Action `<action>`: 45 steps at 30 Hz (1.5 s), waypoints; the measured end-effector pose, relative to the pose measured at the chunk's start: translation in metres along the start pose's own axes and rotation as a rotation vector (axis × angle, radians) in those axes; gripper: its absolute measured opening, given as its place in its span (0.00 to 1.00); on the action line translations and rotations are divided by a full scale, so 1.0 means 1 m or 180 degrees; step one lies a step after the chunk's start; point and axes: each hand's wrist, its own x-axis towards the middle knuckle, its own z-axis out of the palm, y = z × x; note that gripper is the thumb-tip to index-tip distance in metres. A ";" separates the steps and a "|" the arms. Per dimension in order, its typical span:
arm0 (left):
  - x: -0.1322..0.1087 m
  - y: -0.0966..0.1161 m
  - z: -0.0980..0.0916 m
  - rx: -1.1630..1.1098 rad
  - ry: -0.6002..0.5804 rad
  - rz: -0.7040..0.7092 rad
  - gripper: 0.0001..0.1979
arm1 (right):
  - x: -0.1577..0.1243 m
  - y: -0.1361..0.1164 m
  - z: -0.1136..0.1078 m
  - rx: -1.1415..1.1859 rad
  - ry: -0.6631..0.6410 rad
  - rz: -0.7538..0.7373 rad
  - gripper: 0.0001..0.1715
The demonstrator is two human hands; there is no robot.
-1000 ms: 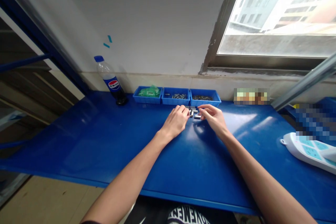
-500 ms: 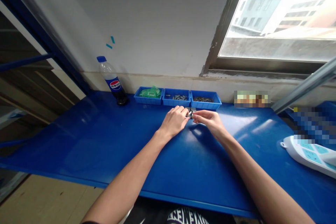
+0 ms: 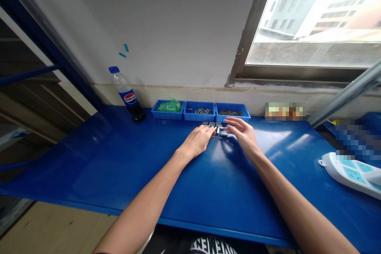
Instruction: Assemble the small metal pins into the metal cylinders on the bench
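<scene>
Several small silvery metal pieces lie on the blue table just in front of the bins, between my two hands. My left hand rests low over the table with its fingers curled, and a small shiny metal piece shows at its fingertips; most of that piece is hidden. To the right, my right hand is raised a little beside the metal pieces, its fingers spread apart with nothing visible in them.
Along the wall stand three blue bins: one with a green plastic bag, one with short metal parts, one with thin dark parts. A cola bottle stands left. A white power strip lies on the right of the table.
My right hand has let go of the small metal piece that both hands were at, spread its fingers and lifted slightly. More metal pieces now show between my hands. My left hand has barely moved.
</scene>
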 end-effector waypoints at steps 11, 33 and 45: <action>0.003 -0.009 0.001 -0.1066 0.0729 -0.0091 0.15 | -0.002 -0.002 0.002 -0.0130 -0.0096 0.0056 0.19; -0.002 -0.020 -0.014 -0.0513 0.0224 -0.0319 0.11 | -0.002 -0.001 -0.001 -0.0236 -0.0651 0.0526 0.22; -0.004 -0.015 -0.013 -0.0156 -0.0014 -0.0419 0.04 | 0.006 0.004 -0.019 -0.1485 -0.0158 -0.0368 0.17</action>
